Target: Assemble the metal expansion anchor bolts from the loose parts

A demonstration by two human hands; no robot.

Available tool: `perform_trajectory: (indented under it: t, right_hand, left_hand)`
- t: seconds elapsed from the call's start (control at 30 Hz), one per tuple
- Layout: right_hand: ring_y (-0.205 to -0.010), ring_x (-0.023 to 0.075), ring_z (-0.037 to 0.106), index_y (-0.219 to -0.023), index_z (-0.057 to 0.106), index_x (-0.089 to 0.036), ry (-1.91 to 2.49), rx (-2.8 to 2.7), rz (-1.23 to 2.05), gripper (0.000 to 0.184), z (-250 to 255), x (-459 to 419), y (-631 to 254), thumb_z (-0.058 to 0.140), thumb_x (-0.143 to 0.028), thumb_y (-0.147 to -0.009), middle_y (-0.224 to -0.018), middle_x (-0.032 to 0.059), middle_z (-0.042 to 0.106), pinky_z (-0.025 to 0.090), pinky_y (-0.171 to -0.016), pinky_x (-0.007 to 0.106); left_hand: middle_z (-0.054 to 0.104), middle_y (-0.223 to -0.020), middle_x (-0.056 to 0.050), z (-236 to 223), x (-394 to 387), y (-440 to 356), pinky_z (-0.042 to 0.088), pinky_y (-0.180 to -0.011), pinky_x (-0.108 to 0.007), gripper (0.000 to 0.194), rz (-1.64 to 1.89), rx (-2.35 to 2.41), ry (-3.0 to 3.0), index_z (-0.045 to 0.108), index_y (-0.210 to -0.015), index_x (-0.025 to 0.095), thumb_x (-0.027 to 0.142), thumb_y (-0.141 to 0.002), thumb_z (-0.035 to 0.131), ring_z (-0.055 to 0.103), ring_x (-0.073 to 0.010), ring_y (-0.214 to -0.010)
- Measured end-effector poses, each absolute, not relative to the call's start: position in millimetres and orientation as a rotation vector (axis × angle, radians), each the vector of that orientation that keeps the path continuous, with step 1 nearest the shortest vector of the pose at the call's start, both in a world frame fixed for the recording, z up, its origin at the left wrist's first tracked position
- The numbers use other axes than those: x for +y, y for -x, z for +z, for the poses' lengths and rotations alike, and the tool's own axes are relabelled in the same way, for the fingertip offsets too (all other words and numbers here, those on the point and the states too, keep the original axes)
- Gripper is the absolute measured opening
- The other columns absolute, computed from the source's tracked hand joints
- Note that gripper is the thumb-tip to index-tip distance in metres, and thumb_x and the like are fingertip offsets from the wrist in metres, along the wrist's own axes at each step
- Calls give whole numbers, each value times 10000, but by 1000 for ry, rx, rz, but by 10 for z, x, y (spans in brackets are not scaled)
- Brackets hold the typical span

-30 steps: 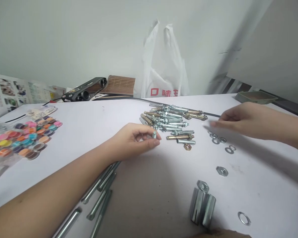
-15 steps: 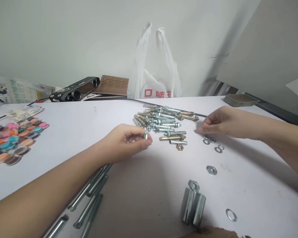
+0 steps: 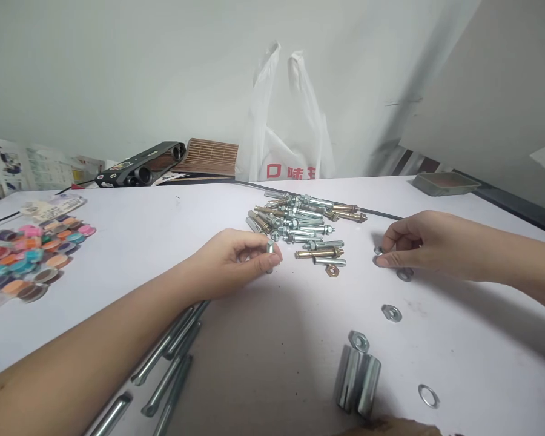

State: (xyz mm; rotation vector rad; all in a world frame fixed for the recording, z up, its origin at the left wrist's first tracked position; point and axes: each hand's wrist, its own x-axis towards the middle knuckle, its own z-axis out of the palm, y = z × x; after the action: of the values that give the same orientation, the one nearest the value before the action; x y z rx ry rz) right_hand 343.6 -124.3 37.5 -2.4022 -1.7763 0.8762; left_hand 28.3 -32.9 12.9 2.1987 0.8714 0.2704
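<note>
My left hand (image 3: 236, 260) rests on the white table (image 3: 163, 230) with its fingers closed round a small silver bolt (image 3: 269, 247), whose end sticks up between thumb and forefinger. My right hand (image 3: 409, 245) lies to the right, fingertips pinched down on a small washer (image 3: 378, 251) on the table. Another washer (image 3: 404, 275) peeks out below that hand. Between the hands lies a pile of anchor bolts (image 3: 304, 221), silver and brass coloured, with a brass nut (image 3: 331, 270) at its near edge.
Long metal sleeves (image 3: 172, 357) lie under my left forearm. Near the front are two short sleeves (image 3: 358, 381), two nuts (image 3: 391, 312), and a washer (image 3: 429, 396). Coloured round discs (image 3: 27, 260) sit at the left. A plastic bag (image 3: 286, 133), black device (image 3: 140, 169) and green tray (image 3: 445, 181) stand behind.
My right hand moved from above the washers down and closer, and its fingertips closed on one washer. My left hand stayed put with the bolt. The camera shifted slightly.
</note>
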Motion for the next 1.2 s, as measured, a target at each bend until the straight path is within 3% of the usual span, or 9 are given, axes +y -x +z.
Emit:
perform_trajectory:
  t: [0.3,0.5,0.7,0.87,1.07,1.2]
  right_hand:
    - [-636,178,495,-872,673,-254,2419,-1909,638,389,320,-1248,-3475,691,-604,-703,-740,30,641,354,-595,324]
    - [-658,177,399,-796,657,-232,2414,-2018,715,334,377,-1295,-3420,587,-558,-811,-705,42,586,311,-637,340]
    - [-651,181,375,-743,678,-222,2395,-1988,703,317,358,-1307,-3413,657,-538,-755,-692,54,546,294,-621,340]
    - [-633,163,357,-713,616,-196,2339,-1970,924,366,365,-1303,-3415,612,-552,-802,-685,47,511,269,-588,327]
    - [-630,148,403,-776,670,-219,2290,-2194,770,555,556,-1182,-3341,469,-732,-841,-712,51,565,317,-551,298]
    - [-584,130,442,-896,715,-278,2079,-2233,856,490,808,-994,-2952,603,-732,-751,-732,21,613,346,-497,262]
  left_hand:
    - [540,-682,17,122,-311,-271,309,-590,-211,410,254,867,-2190,675,-878,129,503,-900,507,428,-59,-631]
    - [508,-643,24,94,-305,-264,300,-578,-208,417,263,841,-2148,678,-897,132,519,-892,521,408,-59,-610]
    - [539,-666,7,96,-305,-272,296,-586,-210,452,271,821,-2151,682,-901,114,534,-893,514,431,-65,-624]
    - [502,-653,18,94,-301,-263,283,-577,-207,442,274,802,-2147,675,-889,118,531,-893,517,401,-61,-615]
    - [451,-650,26,84,-299,-258,274,-569,-202,441,286,753,-2108,654,-868,125,544,-890,519,372,-58,-608]
    - [433,-653,29,75,-294,-257,272,-573,-204,449,302,737,-2088,648,-873,126,556,-887,522,356,-57,-613]
